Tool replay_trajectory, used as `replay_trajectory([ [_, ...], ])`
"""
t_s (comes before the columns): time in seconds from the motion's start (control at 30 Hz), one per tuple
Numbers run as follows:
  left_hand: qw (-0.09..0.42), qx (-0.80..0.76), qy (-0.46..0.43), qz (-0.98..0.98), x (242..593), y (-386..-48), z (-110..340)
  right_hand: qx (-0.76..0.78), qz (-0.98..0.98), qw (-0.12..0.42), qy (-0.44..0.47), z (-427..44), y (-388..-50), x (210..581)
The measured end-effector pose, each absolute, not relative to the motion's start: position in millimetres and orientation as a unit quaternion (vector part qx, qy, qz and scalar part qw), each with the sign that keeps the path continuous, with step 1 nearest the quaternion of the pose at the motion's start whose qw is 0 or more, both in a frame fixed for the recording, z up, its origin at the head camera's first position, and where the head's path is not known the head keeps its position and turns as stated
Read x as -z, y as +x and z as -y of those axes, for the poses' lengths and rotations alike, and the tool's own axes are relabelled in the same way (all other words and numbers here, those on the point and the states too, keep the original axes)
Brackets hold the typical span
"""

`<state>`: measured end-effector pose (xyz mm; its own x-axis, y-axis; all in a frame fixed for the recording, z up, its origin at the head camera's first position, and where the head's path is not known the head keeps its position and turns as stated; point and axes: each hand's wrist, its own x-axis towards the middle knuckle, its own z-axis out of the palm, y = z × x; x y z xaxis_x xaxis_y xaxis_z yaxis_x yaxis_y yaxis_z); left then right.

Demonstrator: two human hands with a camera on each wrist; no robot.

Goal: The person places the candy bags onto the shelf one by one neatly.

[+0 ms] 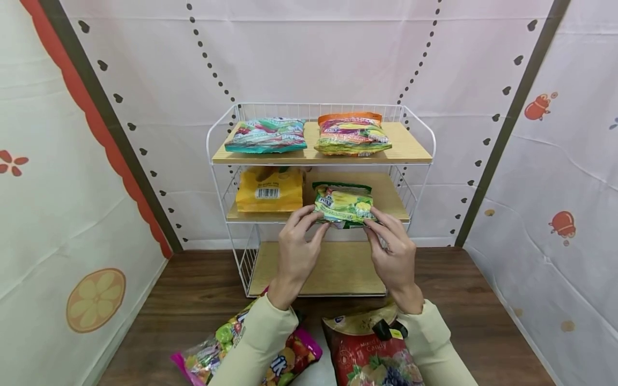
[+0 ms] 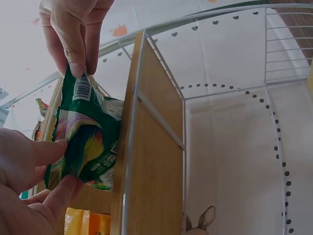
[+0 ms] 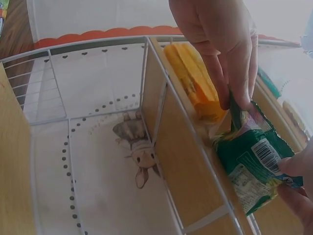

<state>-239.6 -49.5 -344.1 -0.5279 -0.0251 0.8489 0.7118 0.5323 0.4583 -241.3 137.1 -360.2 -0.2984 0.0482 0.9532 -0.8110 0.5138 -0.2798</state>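
Note:
A small green candy bag (image 1: 344, 205) is held at the front edge of the middle shelf (image 1: 386, 193), right of centre. My left hand (image 1: 300, 244) pinches its left end between thumb and fingers. At the other end my right hand (image 1: 393, 252) pinches the bag in the same way. The left wrist view shows the underside of the green bag (image 2: 88, 132) with a barcode. In the right wrist view the bag (image 3: 257, 156) reaches over the shelf's front rail. To its left on that shelf stands a yellow bag (image 1: 270, 190).
On the top shelf (image 1: 405, 142) lie a teal candy bag (image 1: 267, 135) and an orange-topped candy bag (image 1: 353, 134). The bottom shelf (image 1: 338, 268) is bare wood. A pink-edged candy bag (image 1: 294, 359) and a red candy bag (image 1: 372, 348) lie in front, beneath my forearms.

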Motion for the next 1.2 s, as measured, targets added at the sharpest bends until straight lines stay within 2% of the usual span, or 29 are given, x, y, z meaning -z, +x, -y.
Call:
replay_trajectory([
  [0.57, 0.41, 0.362, -0.213, 0.81, 346.3, -241.9, 46.4, -0.393, 0.726, 0.507, 0.25, -134.6, -253.0, 367.2],
  [1.2, 0.425, 0.302, -0.204, 0.829, 350.3, -226.4, 47.6, -0.385, 0.717, 0.537, 0.22, -127.4, -261.5, 366.4],
])
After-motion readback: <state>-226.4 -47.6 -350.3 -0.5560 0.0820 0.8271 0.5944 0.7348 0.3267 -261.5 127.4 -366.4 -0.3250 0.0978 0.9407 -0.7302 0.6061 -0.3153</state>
